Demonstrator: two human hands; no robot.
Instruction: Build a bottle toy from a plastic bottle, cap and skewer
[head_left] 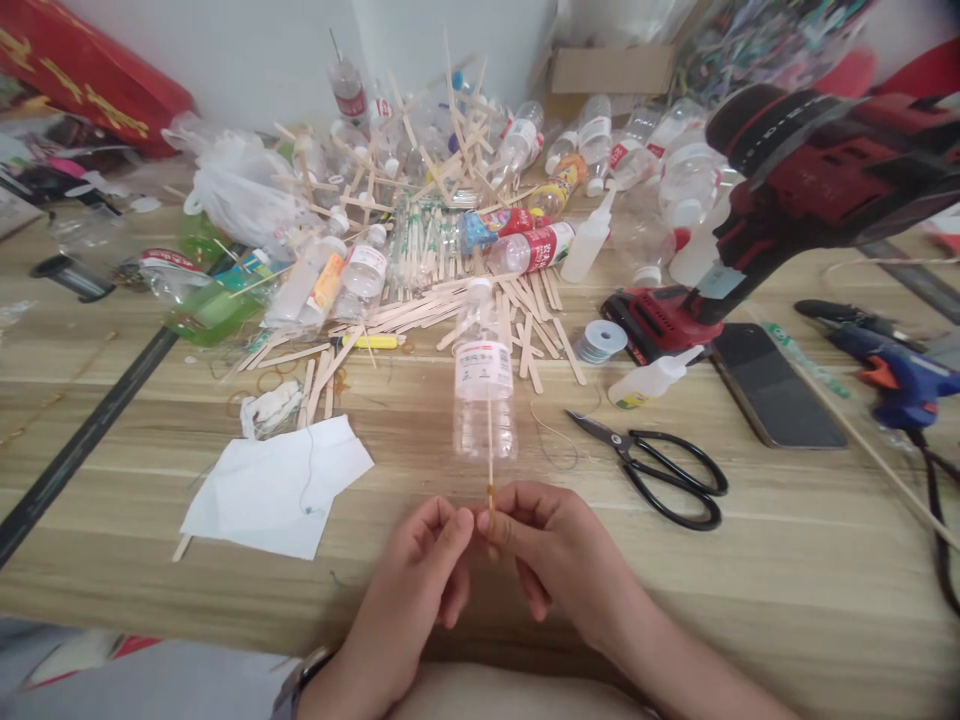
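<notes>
My right hand pinches the lower end of a thin wooden stick that points away from me. A small amber band, which looks like a rubber band, is wound around the stick just above my fingertips. My left hand is closed in a pinch right beside it, its thumb and forefinger pressed together near the stick; what they hold is too small to make out. Beyond the stick is a clear plastic bottle with a white cap and label. The stick overlaps it in view, and I cannot tell whether they touch.
Black-handled scissors lie to the right, near a glue bottle, wire spool, phone and red power drill. White paper lies left. Flat wooden sticks and several plastic bottles crowd the back.
</notes>
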